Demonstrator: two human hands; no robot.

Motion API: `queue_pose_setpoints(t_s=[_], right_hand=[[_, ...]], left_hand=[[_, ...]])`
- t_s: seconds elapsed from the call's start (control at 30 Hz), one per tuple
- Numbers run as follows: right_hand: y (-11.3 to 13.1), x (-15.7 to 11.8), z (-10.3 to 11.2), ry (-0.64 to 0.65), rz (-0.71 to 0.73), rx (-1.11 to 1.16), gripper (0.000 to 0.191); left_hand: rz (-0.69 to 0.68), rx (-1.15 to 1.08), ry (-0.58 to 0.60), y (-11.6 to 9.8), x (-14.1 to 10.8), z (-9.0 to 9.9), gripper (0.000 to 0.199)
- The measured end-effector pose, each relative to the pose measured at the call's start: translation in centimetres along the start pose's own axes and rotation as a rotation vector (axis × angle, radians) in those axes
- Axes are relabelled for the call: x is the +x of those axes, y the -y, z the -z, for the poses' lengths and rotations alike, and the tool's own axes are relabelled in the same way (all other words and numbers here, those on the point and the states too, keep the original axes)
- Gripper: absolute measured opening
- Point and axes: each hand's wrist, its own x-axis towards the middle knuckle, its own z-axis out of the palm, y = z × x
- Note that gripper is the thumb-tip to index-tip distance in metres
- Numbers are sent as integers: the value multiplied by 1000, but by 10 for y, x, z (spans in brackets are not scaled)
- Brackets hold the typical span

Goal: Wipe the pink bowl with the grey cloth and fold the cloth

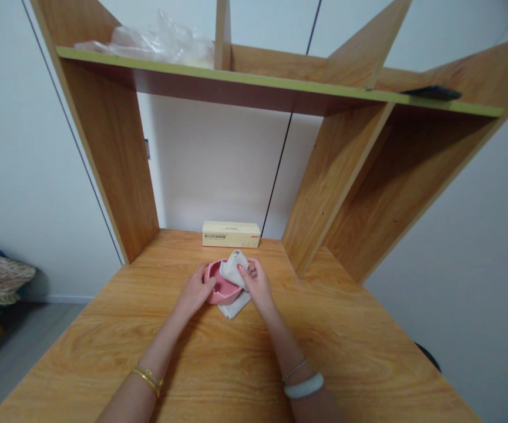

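A pink bowl-like dish is tilted up a little above the desk, its hollow side towards me. My left hand grips its left rim, thumb inside and fingers behind. A pale grey cloth is bunched over the dish's upper right edge. My right hand pinches this cloth against the rim, thumb in front. Another part of the cloth hangs below and behind the dish. The fingertips behind the dish are hidden.
Behind the dish a cream-coloured long box stands against the wall on the wooden desk. Upright wooden panels flank the space. Overhead runs a shelf bearing clear plastic bags and a dark flat object.
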Motion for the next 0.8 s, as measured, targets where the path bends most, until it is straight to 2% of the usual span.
queue_pose_setpoints(t_s=[0.1, 0.17, 0.27, 0.37, 0.5, 0.57, 0.63, 0.7, 0.8], right_hand=[[-6, -6, -4, 31, -14, -179, 55], [-9, -8, -1, 61, -51, -296, 62], [-12, -9, 5, 83, -123, -418, 55], [-16, -10, 8, 47, -118, -355, 43], [-22, -12, 4, -25, -77, -225, 35], [-24, -13, 1, -31, -89, -180, 33], [-24, -13, -2, -35, -107, -152, 33], [-22, -13, -3, -74, -110, -162, 35], [-14, -13, 1, -158, -78, -230, 47]], left_hand=[[-59, 156, 20, -13, -7, -3, 48], [-116, 263, 29, -24, -10, -3, 51], [-197, 423, 80, -39, -10, -3, 54], [-188, 478, 72, -45, -11, -5, 57], [-35, 262, 5, -34, -18, -15, 79], [-85, 50, 26, -26, -22, -23, 85], [-168, -116, 34, -19, -24, -29, 82], [-200, -162, 10, -15, -24, -31, 76], [-176, -74, -5, -13, -22, -28, 70]])
